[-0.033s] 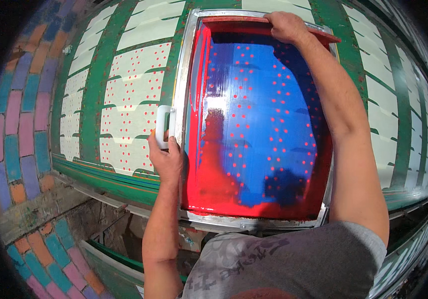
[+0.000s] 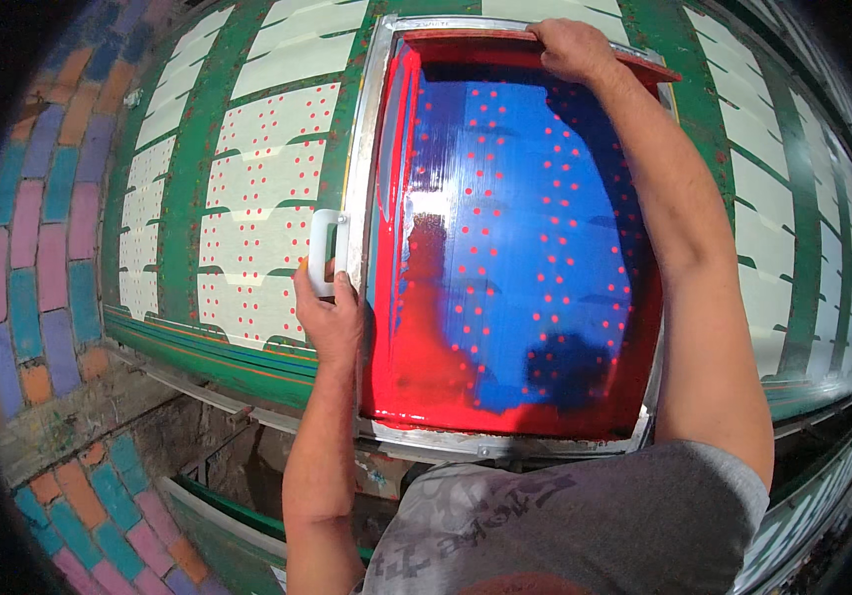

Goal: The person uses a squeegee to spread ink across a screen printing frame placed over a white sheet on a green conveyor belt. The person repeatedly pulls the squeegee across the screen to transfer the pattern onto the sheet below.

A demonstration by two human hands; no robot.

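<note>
In front of me lies a metal-framed printing screen (image 2: 358, 188), its blue mesh (image 2: 520, 248) showing rows of red dots. Wet red ink (image 2: 416, 372) covers the mesh's left side and near edge. My left hand (image 2: 330, 319) is closed around the lower part of a white handle (image 2: 319, 236) fixed to the frame's left side. At the far end, my right hand (image 2: 575, 52) grips a long red-stained squeegee (image 2: 476, 37), which lies along the frame's far edge and juts past its right corner. The fingertips of that hand are partly hidden.
Under the screen runs a green table (image 2: 183, 198) with rows of pale cut sheets; those at left (image 2: 262, 178) carry red dots, those at right (image 2: 758, 193) look plain. A wall or floor of coloured bricks (image 2: 39, 238) lies left. A ledge (image 2: 208, 392) edges the table's near side.
</note>
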